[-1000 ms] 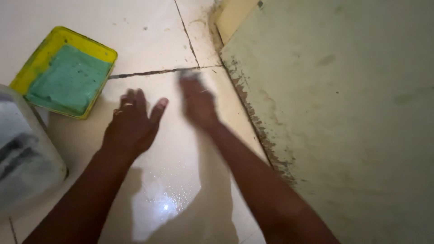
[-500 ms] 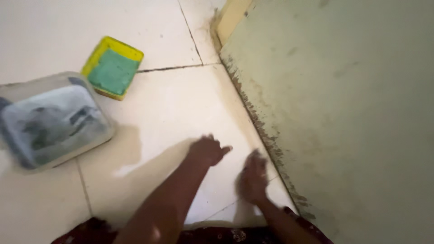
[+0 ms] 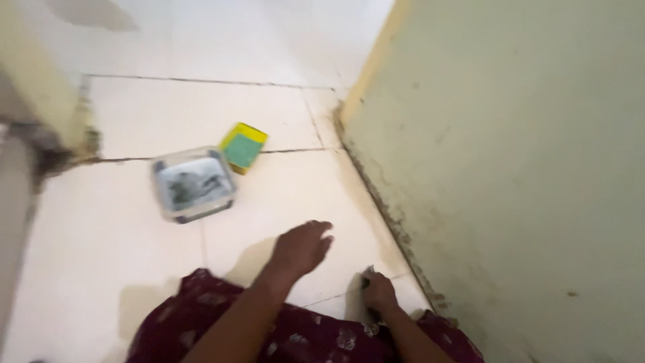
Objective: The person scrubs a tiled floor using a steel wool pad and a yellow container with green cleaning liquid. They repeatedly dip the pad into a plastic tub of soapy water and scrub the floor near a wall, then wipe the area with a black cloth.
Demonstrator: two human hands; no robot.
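Note:
My left hand (image 3: pixel 302 249) is low over the white floor tile (image 3: pixel 282 188), palm down and fingers spread, holding nothing. My right hand (image 3: pixel 379 294) rests on the floor close to the foot of the pale green wall (image 3: pixel 510 168). Its fingers are curled around a small dark object (image 3: pixel 367 277) whose kind I cannot make out. A clear plastic container (image 3: pixel 193 183) with cloudy grey contents stands on the tiles beyond my left hand. Right behind it lies a yellow sponge with a green scrub face (image 3: pixel 243 146).
A dark, grimy seam (image 3: pixel 396 225) runs along the bottom of the wall. My maroon patterned garment (image 3: pixel 295 336) fills the lower edge. At the far left a yellowish wall corner (image 3: pixel 47 101) with a dirty base and a blurred pale post (image 3: pixel 13 208) stand.
The view has pulled back and up, so the container and sponge look farther off. Both hands have drawn back toward me; the right hand has settled by the wall's base.

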